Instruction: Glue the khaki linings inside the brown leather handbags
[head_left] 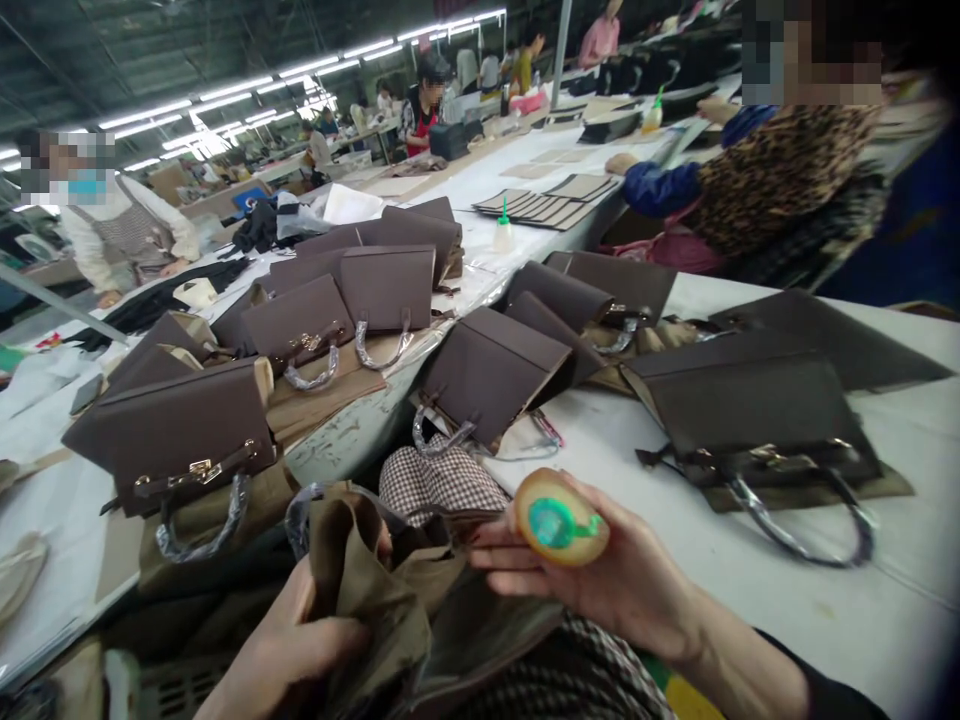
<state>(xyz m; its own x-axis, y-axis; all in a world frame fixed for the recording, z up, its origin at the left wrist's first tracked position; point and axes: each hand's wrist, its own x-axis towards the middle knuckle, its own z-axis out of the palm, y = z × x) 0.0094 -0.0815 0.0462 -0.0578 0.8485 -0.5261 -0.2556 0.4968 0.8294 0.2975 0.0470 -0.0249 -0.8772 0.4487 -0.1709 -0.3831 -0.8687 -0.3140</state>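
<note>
My left hand [307,630] grips the folded olive-brown lining [375,590] of a bag piece in my lap, at the bottom centre. Right of it, my right hand [615,570] holds a squeeze bottle [562,517] with a green cap, its top pointing toward the camera. The fingertips of that hand lie close to the edge of the lining. A plastic-wrapped handle [300,515] shows beside the lining at its upper left. The far end of the left fingers is hidden in the cloth.
Brown handbags [202,430] lie on the left table, others [750,400] on the white right table [637,480]. Another bottle [503,230] stands farther back near flat panels [555,200]. A person's blue sleeve [660,188] is at the upper right; another person [127,230] stands at left.
</note>
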